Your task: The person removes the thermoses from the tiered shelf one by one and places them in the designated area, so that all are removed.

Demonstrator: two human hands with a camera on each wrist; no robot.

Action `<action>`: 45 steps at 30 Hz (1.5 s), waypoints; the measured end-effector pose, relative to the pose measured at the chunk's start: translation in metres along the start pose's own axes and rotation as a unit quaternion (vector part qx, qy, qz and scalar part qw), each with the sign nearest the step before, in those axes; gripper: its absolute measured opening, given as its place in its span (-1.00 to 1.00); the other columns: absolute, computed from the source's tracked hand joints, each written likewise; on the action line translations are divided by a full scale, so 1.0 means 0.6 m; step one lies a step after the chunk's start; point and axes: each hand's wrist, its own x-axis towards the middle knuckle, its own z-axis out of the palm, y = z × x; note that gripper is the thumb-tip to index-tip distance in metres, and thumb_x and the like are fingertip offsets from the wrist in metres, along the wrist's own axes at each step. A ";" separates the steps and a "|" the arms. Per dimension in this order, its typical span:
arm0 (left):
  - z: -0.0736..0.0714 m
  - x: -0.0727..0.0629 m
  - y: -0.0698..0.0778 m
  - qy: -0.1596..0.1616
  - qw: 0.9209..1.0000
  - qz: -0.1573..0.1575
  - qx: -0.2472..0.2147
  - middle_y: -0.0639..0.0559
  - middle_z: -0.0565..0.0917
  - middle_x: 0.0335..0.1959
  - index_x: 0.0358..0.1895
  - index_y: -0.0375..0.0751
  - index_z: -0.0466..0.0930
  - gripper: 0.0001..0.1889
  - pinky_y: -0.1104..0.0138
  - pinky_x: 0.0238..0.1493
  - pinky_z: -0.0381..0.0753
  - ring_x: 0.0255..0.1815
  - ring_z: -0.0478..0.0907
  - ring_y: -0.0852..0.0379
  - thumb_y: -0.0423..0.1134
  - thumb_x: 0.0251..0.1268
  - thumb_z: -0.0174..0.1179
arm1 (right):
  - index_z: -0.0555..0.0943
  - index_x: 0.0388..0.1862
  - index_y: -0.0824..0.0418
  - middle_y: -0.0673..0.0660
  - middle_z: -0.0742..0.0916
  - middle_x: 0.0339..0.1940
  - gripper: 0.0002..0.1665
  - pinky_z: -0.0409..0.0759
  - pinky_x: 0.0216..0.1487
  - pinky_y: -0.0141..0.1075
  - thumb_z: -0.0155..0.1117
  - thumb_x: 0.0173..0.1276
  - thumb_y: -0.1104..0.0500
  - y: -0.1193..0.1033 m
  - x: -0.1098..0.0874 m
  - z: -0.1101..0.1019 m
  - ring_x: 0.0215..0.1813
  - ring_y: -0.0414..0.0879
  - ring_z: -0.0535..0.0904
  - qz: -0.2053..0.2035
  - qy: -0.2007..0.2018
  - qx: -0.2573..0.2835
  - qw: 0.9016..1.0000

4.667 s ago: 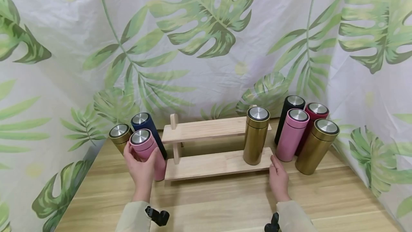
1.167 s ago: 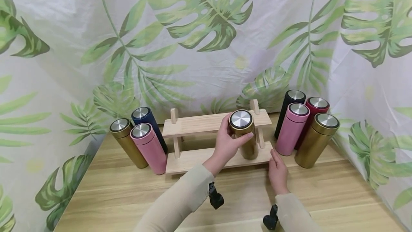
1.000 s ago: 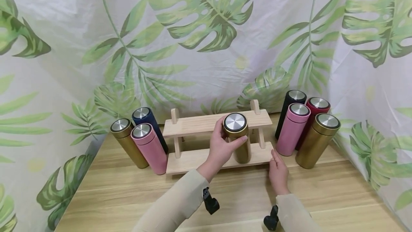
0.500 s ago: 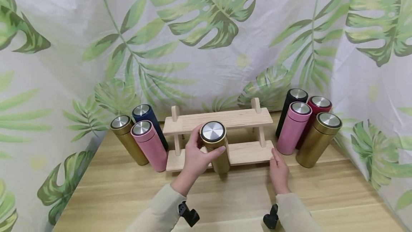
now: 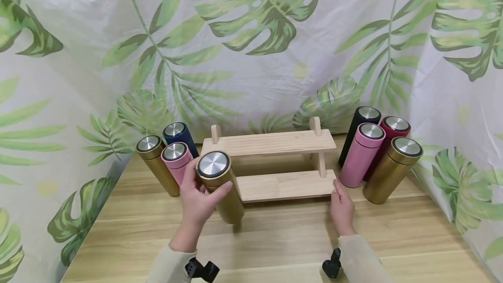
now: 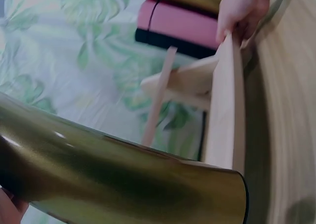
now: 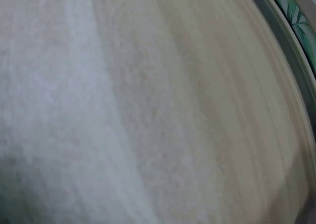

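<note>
My left hand (image 5: 198, 200) grips a gold thermos bottle (image 5: 229, 200) near its silver-topped lid, thumb on the near side. The thermos leans in front of the left end of a two-tier wooden shelf (image 5: 283, 185), its base over the tabletop. In the left wrist view the gold thermos (image 6: 123, 179) fills the lower left, and the shelf board (image 6: 227, 110) runs behind it. My right hand (image 5: 342, 210) holds the right end of the lower board; its fingers (image 6: 242, 14) show at the board's end in the left wrist view. The right wrist view has only wood grain, blurred.
At the left stand another gold thermos (image 5: 159, 169), a pink one (image 5: 176, 157) and a navy one (image 5: 181, 135). Black (image 5: 355, 132), pink (image 5: 361, 156), red (image 5: 393, 132) and gold (image 5: 387, 178) thermoses cluster to the shelf's right. A leaf-print curtain (image 5: 251, 77) hangs behind the table (image 5: 275, 239).
Earlier my left hand was on the pink thermos at left. It then took the gold thermos from the lower board's right end and carried it left and forward. My right hand stayed at the shelf.
</note>
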 end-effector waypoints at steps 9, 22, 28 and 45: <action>-0.096 -0.016 0.015 0.108 0.991 0.031 0.071 0.11 0.55 -0.05 0.09 -0.51 0.36 -0.22 0.53 -0.16 0.50 -0.17 0.53 0.24 -0.66 -0.49 0.34 | 0.34 0.32 0.26 0.20 0.35 0.38 -0.52 0.12 0.42 -0.10 -0.18 0.44 0.22 -0.001 -0.003 0.004 0.43 0.06 0.15 0.001 -0.004 0.003 1.000; -0.166 0.005 -0.012 0.255 0.954 -0.131 0.085 0.07 0.50 -0.08 0.12 -0.08 0.44 -0.24 0.53 -0.26 0.49 -0.11 0.43 0.17 -0.57 -0.32 0.44 | 0.34 0.32 0.24 0.17 0.36 0.39 -0.51 0.13 0.41 -0.10 -0.20 0.43 0.24 -0.002 -0.001 -0.007 0.44 0.04 0.14 0.001 0.007 0.002 1.000; -0.172 0.012 -0.043 0.267 0.950 -0.149 0.065 0.06 0.47 -0.07 0.13 -0.04 0.40 -0.24 0.54 -0.22 0.50 -0.09 0.42 0.14 -0.53 -0.30 0.46 | 0.35 0.31 0.25 0.19 0.37 0.38 -0.51 0.14 0.40 -0.09 -0.19 0.43 0.24 -0.004 -0.003 -0.006 0.43 0.04 0.15 0.004 0.005 -0.001 1.000; -0.174 0.023 -0.099 0.277 0.938 -0.167 0.121 0.11 0.45 -0.06 0.13 0.00 0.39 -0.26 0.50 -0.17 0.45 -0.07 0.41 0.16 -0.35 -0.26 0.51 | 0.34 0.32 0.26 0.21 0.36 0.38 -0.51 0.16 0.39 -0.10 -0.19 0.43 0.23 -0.009 -0.003 -0.003 0.43 0.07 0.16 -0.001 -0.002 -0.013 1.000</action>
